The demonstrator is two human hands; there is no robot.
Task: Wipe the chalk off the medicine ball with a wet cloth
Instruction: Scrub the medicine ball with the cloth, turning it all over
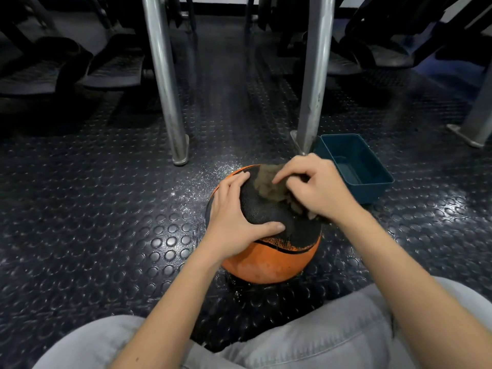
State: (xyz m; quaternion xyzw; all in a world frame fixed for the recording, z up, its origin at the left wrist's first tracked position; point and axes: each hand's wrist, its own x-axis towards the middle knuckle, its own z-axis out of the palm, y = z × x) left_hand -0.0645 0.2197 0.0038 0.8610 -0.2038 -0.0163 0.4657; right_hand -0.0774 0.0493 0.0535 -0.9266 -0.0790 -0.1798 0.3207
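Note:
An orange and black medicine ball (269, 258) sits on the studded rubber floor in front of my knees. My left hand (234, 217) lies spread over its left side, fingers straight and thumb across the black panel. My right hand (316, 187) grips a brown wet cloth (269, 185) bunched on top of the ball, fingers curled into it. White chalk dust speckles the floor to the left of the ball and the edge of the black panel.
A dark teal plastic tub (354, 166) stands just right of the ball, behind my right hand. Two metal posts (170, 102) (314, 89) rise from the floor behind the ball. Gym machine pedals (111, 67) sit further back. My grey trouser legs (332, 336) fill the bottom.

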